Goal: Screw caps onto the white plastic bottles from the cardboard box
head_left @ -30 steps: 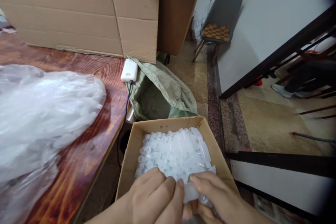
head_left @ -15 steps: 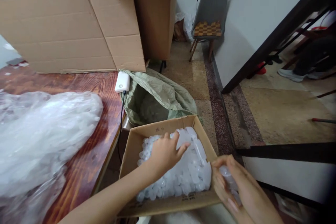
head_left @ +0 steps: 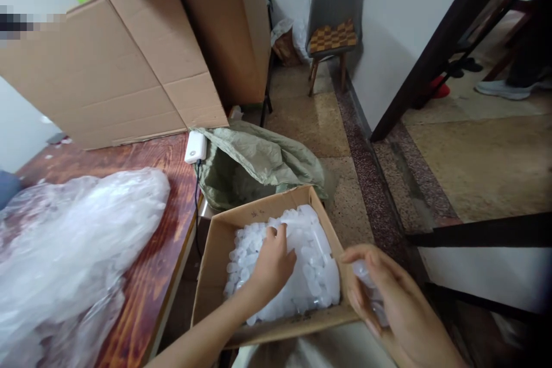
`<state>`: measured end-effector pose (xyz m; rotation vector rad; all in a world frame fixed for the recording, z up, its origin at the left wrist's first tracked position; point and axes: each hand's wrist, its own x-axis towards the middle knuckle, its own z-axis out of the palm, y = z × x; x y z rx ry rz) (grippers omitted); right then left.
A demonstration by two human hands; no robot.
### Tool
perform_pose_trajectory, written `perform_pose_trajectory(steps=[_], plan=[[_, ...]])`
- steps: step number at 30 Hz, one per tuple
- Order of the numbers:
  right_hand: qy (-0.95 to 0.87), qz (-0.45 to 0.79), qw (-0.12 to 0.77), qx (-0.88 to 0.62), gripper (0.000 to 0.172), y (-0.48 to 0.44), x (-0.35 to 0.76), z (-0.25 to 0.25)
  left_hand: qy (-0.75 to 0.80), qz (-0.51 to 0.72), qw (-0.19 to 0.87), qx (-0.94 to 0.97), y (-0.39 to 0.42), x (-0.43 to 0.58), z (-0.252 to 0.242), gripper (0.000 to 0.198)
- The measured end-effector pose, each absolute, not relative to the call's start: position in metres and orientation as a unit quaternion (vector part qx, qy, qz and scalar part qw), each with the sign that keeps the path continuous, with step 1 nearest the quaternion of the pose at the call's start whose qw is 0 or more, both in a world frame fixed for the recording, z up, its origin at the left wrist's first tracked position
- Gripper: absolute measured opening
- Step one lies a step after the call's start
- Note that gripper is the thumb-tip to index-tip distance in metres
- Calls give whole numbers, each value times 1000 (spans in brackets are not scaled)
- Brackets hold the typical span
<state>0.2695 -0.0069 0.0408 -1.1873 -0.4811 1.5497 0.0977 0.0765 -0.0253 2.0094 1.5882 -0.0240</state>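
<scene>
A cardboard box (head_left: 206, 276) full of small translucent white plastic tubes (head_left: 308, 276) with rounded ends sits low in front of me. My left hand (head_left: 275, 264) is over the middle of the pile, fingers apart and slightly bent, the tips at the tubes. I see nothing held in it, though its underside is hidden. Beyond the box's right wall, my right hand (head_left: 383, 293) curls around several clear plastic tubes (head_left: 366, 276), which show between thumb and fingers. Along the right inner wall, some tubes lie lined up end to end.
Behind the box gapes a green woven sack (head_left: 267, 152). To the left, a red-brown wooden table (head_left: 172, 184) bears crumpled clear plastic sheeting (head_left: 86, 230) and a white power bank (head_left: 196, 146) with a black cable. Large cardboard (head_left: 129, 69) stands behind; a grey chair (head_left: 334, 6) is farther off.
My left hand has drawn slightly back and left over the tubes, its fingers more bent. My right hand still holds its tubes, fingers slightly more spread. The view has shifted.
</scene>
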Motion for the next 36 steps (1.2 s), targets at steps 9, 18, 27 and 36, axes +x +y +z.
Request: perform_pose_trajectory(steps=[9, 18, 27, 36], plan=[[-339, 607, 454, -557, 35, -8, 263, 42, 620, 197, 389, 653, 67, 87, 34, 31], [-655, 270, 456, -539, 23, -3, 250, 38, 588, 366, 558, 457, 26, 95, 76, 30], [-806, 179, 376, -421, 17, -5, 250, 58, 622, 380, 574, 373, 34, 90, 91, 25], [-806, 268, 277, -450, 57, 8, 240, 65, 598, 468, 386, 524, 14, 88, 82, 18]])
